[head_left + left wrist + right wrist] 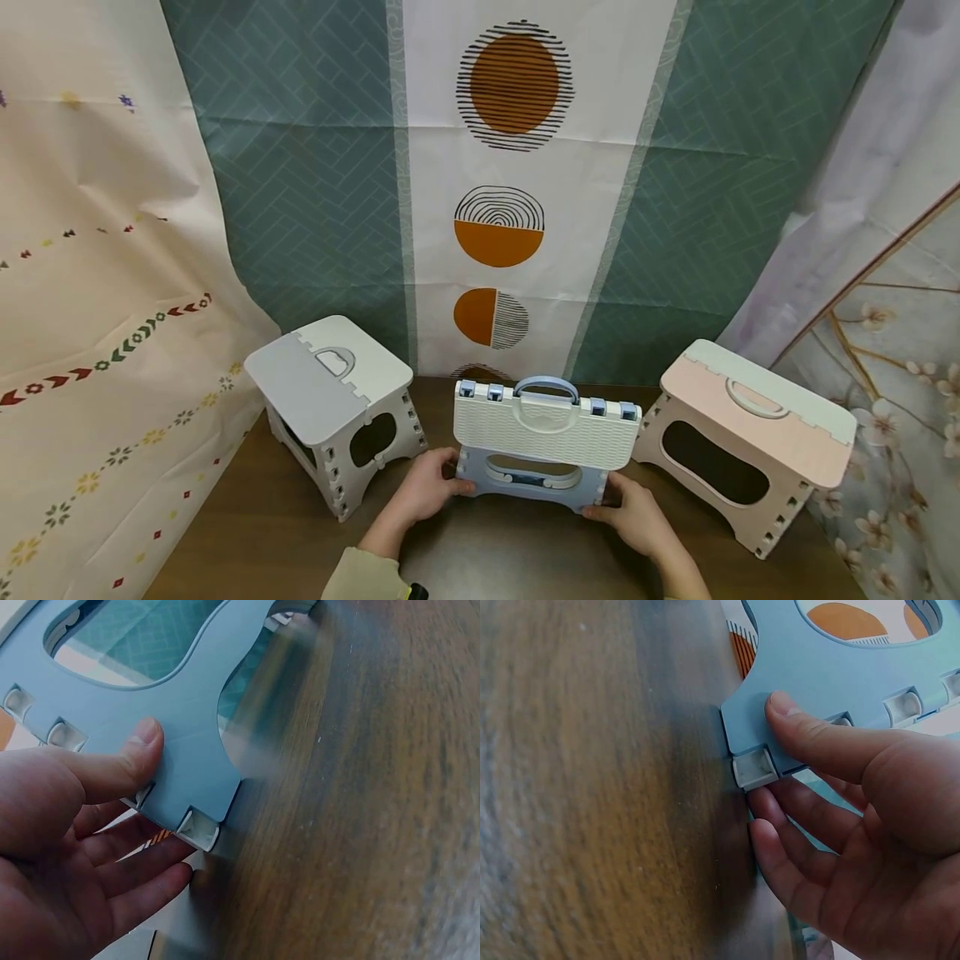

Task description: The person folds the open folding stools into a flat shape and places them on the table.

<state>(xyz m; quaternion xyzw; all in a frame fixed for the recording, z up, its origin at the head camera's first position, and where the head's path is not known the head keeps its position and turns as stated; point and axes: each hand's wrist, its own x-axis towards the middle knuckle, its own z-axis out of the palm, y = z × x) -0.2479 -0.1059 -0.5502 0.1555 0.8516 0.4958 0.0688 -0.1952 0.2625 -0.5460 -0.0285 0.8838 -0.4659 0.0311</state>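
A blue and white folding step stool [543, 433] stands at the middle of the table, its white top panel hanging tilted toward me and its blue carry handle [547, 383] sticking up. My left hand [429, 487] grips the lower left edge of the blue leg panel [112, 712], thumb on the front face and fingers behind. At the opposite edge my right hand [630, 512] holds the same panel [795, 671] low down, thumb in front. Both wrist views put the panel's bottom corners close to the wooden table; whether they touch it cannot be told.
On the left stands an unfolded grey and white stool [330, 375]. An unfolded pink and pale green stool [750, 417] stands on the right. Behind the brown wooden table [247, 533] hangs a green and white patterned cloth [300, 167], with a cream cloth [97, 292] along the left side.
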